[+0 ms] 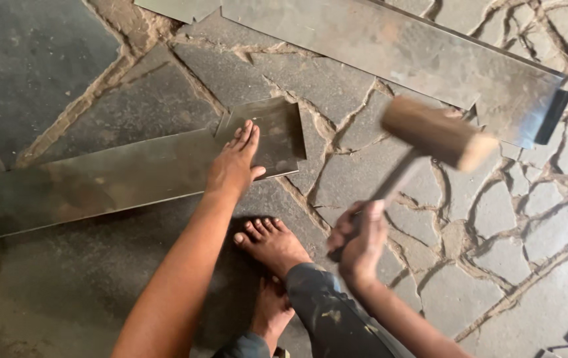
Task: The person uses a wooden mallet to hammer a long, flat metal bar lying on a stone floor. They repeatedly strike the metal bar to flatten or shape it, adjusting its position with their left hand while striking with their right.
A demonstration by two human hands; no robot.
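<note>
Nearest the camera: two bare feet (272, 246) on the stone floor (65, 285), one ahead of the other, with a paint-flecked trouser leg (327, 311) over the rear one. Just right of the feet, right hand (361, 244) closed in a fist around the lower end of a mallet handle (397, 180); handle rises up and right, blurred. Wooden mallet head (438, 132), cylindrical, pale end face, held in the air above the floor, well right of the left hand. Left hand (235, 164) open, fingers together and flat, palm pressed on a long sheet-metal strip (98, 182) lying on the floor; fingertips reach onto the strip's raised, bent end flap (277, 132). Farther off, a second long metal sheet (397, 50) lies diagonally across the cracked flagstones, its right end folded with a dark edge.
</note>
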